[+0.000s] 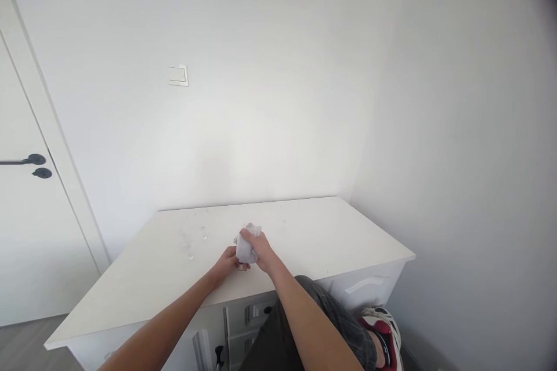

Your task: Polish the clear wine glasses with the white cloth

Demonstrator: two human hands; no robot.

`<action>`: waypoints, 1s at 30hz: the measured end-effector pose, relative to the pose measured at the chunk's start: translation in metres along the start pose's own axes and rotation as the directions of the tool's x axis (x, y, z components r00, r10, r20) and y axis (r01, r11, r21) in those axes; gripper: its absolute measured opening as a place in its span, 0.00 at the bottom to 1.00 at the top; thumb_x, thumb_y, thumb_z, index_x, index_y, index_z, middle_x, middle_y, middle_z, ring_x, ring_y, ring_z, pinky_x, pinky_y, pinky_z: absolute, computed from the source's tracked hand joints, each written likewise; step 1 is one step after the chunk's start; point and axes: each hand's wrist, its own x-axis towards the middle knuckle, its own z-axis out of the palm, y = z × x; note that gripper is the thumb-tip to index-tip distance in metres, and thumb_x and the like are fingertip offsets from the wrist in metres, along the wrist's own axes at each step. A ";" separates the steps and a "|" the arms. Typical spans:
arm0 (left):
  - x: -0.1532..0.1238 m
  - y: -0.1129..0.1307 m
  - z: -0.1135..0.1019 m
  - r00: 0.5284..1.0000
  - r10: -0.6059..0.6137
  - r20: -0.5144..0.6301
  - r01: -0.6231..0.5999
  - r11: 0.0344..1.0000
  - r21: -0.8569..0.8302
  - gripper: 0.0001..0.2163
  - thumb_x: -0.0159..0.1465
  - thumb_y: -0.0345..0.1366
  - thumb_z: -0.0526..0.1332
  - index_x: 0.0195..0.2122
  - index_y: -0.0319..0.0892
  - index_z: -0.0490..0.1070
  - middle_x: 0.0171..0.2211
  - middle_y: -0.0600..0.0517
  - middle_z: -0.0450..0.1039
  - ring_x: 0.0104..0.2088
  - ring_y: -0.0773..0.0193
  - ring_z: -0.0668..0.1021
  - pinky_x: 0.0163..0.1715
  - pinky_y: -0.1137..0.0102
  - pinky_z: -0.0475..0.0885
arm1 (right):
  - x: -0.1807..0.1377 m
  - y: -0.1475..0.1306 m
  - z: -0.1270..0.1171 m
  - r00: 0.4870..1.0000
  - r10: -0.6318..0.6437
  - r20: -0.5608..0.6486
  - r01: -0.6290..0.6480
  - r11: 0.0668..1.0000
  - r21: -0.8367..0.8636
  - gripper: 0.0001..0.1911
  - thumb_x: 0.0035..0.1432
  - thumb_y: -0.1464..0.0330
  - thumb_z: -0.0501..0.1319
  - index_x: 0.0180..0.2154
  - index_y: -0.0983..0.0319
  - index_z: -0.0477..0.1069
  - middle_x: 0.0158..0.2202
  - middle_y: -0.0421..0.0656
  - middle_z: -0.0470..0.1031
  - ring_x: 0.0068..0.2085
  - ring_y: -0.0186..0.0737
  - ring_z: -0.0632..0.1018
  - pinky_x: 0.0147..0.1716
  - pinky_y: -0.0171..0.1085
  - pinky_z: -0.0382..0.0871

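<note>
A white crumpled tissue or wipe (246, 250) is gripped in my right hand (262, 248), with the thumb pressed over its top. My left hand (228, 262) is beside and partly below it, its fingers curled. Something small and dark shows by the left fingertips, too small to name, and the tissue partly hides those fingers. Both hands are just above the front middle of a white cabinet top (313, 232). Faint smudges and small wet-looking spots (190, 256) mark the surface left of the hands.
Behind the cabinet top rises a white wall (278, 98) with a light switch (177, 76). A white door with a black handle (35, 159) stands at the left. My bent leg and a red-and-white shoe (383, 330) are against the cabinet front, near black-knobbed drawers (256, 313).
</note>
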 end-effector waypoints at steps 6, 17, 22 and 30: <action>-0.003 0.005 0.004 0.991 0.037 -0.131 -0.036 0.999 0.010 0.14 0.59 0.40 0.62 0.44 0.41 0.75 0.38 0.47 0.79 0.42 0.53 0.75 0.43 0.62 0.70 | -0.001 0.013 0.006 0.978 -0.207 0.007 0.203 0.950 -0.236 0.23 0.41 0.62 0.73 0.40 0.60 0.70 0.35 0.40 0.76 0.36 0.40 0.75 0.37 0.37 0.70; -0.002 0.018 0.008 0.996 0.055 -0.070 -0.055 0.998 0.001 0.14 0.58 0.39 0.61 0.44 0.43 0.74 0.37 0.50 0.75 0.38 0.59 0.73 0.35 0.68 0.69 | 0.012 0.015 -0.007 0.953 -0.254 -0.165 0.127 0.829 -0.545 0.15 0.54 0.56 0.62 0.35 0.60 0.70 0.35 0.44 0.77 0.35 0.42 0.76 0.33 0.38 0.66; -0.003 0.016 0.009 0.984 0.009 -0.177 -0.018 0.998 -0.054 0.13 0.60 0.42 0.59 0.45 0.44 0.72 0.37 0.51 0.72 0.34 0.63 0.72 0.31 0.70 0.68 | 0.007 0.016 -0.011 0.935 -0.348 -0.070 0.133 0.526 -0.840 0.14 0.45 0.59 0.70 0.29 0.59 0.71 0.29 0.46 0.76 0.34 0.46 0.75 0.31 0.38 0.60; -0.006 0.025 0.013 0.984 -0.008 -0.180 -0.004 0.998 -0.069 0.15 0.61 0.44 0.59 0.47 0.45 0.71 0.32 0.55 0.70 0.29 0.66 0.70 0.26 0.72 0.66 | 0.004 0.020 -0.012 0.966 -0.237 -0.101 0.058 0.580 -0.812 0.13 0.49 0.58 0.67 0.33 0.58 0.72 0.34 0.46 0.77 0.36 0.47 0.76 0.32 0.37 0.59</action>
